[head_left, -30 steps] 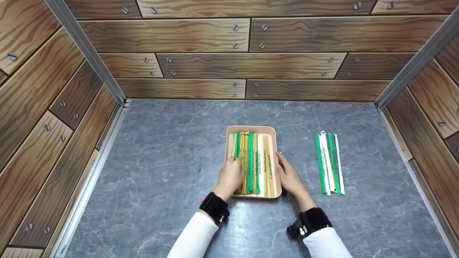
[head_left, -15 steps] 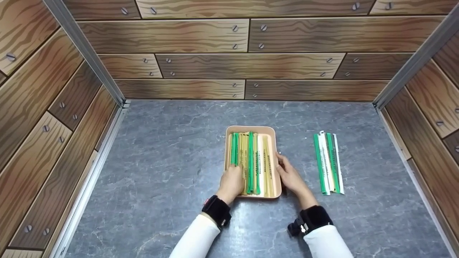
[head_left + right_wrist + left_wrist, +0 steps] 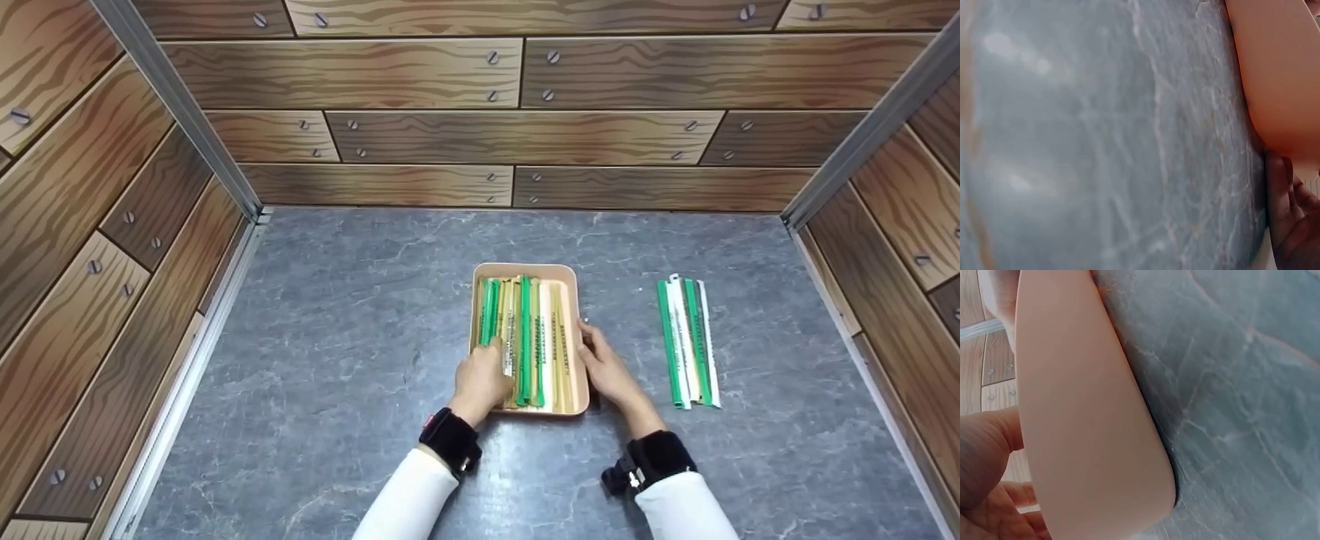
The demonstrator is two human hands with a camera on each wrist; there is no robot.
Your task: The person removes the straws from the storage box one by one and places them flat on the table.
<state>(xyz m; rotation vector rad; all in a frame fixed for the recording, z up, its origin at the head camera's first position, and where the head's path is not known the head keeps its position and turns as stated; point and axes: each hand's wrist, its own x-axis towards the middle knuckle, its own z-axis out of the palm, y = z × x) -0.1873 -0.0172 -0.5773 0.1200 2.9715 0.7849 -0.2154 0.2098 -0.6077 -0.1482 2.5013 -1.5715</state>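
Note:
A peach-coloured tray (image 3: pixel 527 268) holds several long, thin wrapped straws in green, gold and white, lying side by side. My left hand (image 3: pixel 482 379) reaches over the near left part of the tray, its fingers curled down among the straws at a gold wrapped straw (image 3: pixel 503 311); its fingertips are hidden. Beside it are green straws (image 3: pixel 488 311) and a white printed straw (image 3: pixel 510 337). In the left wrist view the tray's outer wall (image 3: pixel 1078 410) hides part of that hand. My right hand (image 3: pixel 609 373) rests its fingers against the tray's right side.
To the right of the tray, a row of green and white wrapped straws (image 3: pixel 686 341) lies on the grey marbled surface (image 3: pixel 360 322). Wood-patterned panels (image 3: pixel 420 135) enclose the back and both sides.
Under my left hand the straws have shifted: the green ones sit together at the tray's left, and a white printed straw now shows among the gold. My right hand has stayed at the tray's side.

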